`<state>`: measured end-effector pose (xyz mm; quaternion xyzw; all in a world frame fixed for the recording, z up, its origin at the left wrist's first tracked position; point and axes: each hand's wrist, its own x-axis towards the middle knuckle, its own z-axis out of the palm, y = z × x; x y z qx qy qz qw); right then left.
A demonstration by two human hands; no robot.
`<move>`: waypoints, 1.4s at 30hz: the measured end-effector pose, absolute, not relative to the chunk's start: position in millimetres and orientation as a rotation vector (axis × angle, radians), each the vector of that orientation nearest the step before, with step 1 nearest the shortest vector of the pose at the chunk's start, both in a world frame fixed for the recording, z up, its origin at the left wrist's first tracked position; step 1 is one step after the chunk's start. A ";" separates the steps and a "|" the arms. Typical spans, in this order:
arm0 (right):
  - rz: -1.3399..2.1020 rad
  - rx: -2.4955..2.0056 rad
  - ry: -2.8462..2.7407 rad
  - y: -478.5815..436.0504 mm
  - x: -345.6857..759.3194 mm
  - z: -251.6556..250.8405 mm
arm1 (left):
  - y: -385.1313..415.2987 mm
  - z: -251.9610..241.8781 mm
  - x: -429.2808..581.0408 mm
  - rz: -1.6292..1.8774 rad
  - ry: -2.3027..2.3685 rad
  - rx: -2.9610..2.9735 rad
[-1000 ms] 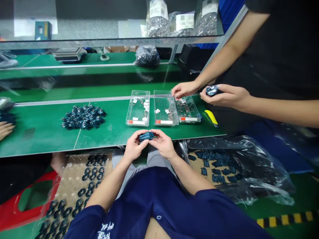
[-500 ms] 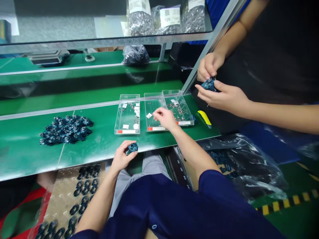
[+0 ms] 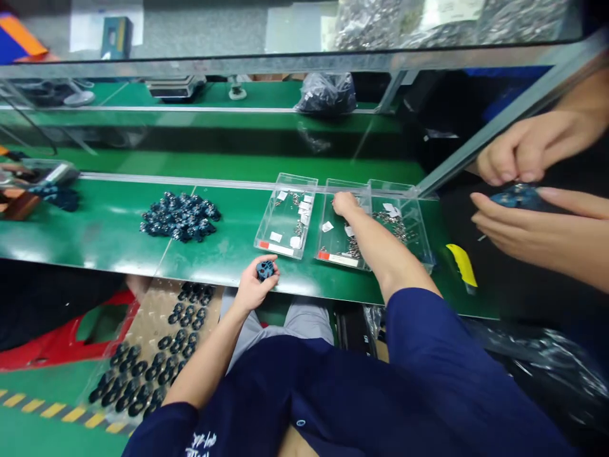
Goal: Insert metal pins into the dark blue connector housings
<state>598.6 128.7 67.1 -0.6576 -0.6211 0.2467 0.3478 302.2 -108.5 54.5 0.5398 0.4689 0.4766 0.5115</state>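
Note:
My left hand (image 3: pixel 255 284) is closed around a dark blue moulded plastic part (image 3: pixel 265 271) with holes in its face, held just off the bench's front edge. My right hand (image 3: pixel 346 204) is down at the far end of the middle clear plastic tray (image 3: pixel 328 231). Its fingers look curled together, and their tips, with anything in them, are hidden. Small metal pieces (image 3: pixel 353 246) and white paper slips lie in that tray. To its left is another clear tray (image 3: pixel 266 233) with slips and metal pieces. A third clear tray (image 3: pixel 423 238) adjoins on the right, partly behind my forearm.
A heap of blue parts (image 3: pixel 181 217) sits on the green bench (image 3: pixel 233 254). A yellow utility knife (image 3: pixel 461 265) lies at right, near a co-worker's hands (image 3: pixel 533 209) holding a blue part. Below left, a carton layer (image 3: pixel 155 304) carries rows of dark rings. A metal shelf edge (image 3: pixel 228 63) crosses above.
My right hand has moved further away, to the far end of the middle tray. My left hand still holds the blue part, now turned differently. The camera view has swung left.

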 end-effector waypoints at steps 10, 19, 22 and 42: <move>1.104 -1.368 -1.848 -61.9 532.6 110.0 | -111.3 67.7 296.1 1.335 1.158 1.274; 1.738 -1.072 -1.480 -135.8 460.3 97.4 | -143.1 71.8 282.0 1.399 0.959 1.342; 1.769 -1.055 -1.318 -142.1 454.0 93.8 | -149.0 70.8 278.3 1.440 0.971 1.354; 1.556 -1.092 -1.381 -141.3 448.9 106.7 | -147.2 54.7 266.9 1.371 1.197 2.198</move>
